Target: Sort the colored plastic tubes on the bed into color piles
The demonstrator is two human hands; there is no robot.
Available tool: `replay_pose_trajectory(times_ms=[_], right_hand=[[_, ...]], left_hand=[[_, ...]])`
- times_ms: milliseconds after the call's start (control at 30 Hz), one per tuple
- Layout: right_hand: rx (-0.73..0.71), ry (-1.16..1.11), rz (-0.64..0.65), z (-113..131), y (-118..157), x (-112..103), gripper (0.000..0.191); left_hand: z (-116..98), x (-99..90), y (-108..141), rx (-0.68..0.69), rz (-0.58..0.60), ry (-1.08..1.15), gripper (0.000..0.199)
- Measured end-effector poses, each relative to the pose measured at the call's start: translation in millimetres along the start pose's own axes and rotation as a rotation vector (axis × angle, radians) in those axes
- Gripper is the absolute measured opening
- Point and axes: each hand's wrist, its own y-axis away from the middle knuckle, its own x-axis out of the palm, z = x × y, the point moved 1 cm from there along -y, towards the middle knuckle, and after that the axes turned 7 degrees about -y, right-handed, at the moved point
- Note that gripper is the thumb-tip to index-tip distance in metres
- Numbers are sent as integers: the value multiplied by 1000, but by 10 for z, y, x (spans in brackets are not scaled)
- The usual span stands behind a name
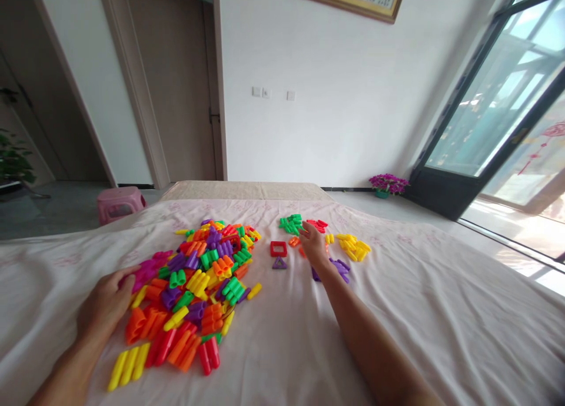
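Observation:
My left hand (106, 303) is at the left edge of a large mixed heap of plastic building pieces (198, 282), its thumb and fingers closed on a magenta building piece (148, 269). The heap has orange, yellow, green, purple and red tube-shaped pieces. My right hand (314, 242) reaches over small colour groups, fingers apart, with no piece visible in it. Just beyond its fingertips lie green pieces (291, 223) and red pieces (318, 224). Orange pieces (295, 241) are partly hidden under this hand. Purple pieces (339, 269) lie by the wrist, yellow pieces (353, 247) to the right.
A red square frame (278, 249) and a purple triangle (279, 263) lie between heap and groups. Everything rests on a wrinkled pale cloth (273, 347). Beyond stand a pink stool (120, 203), a flower pot (383, 193), a wall and a glass door (481, 117).

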Motion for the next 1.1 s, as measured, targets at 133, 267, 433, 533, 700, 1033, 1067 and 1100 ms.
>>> replay_pose_trajectory(times_ms=[133, 267, 433, 533, 700, 1033, 1067, 1100], right_hand=[[-32, 17, 60, 12, 101, 94, 37], [-77, 78, 341, 176, 345, 280, 20], [-332, 207, 595, 422, 675, 484, 27], [-496, 232, 636, 507, 799, 583, 48], [-537, 327, 720, 537, 880, 733, 48], [-206, 170, 465, 379, 831, 765, 24], [-173, 132, 424, 367, 797, 748, 21], [-134, 85, 389, 352, 754, 726, 19]], left_hand=[[-42, -36, 33, -12, -10, -17, 49], [-72, -60, 66, -7, -22, -3, 47], [-43, -36, 45, -4, -19, 17, 48], [-25, -18, 26, -4, -20, 11, 48], [-35, -17, 32, -8, -10, 3, 49], [-73, -54, 53, -10, -14, 16, 47], [-76, -58, 55, -8, -15, 14, 46], [-79, -62, 57, -6, -17, 13, 46]])
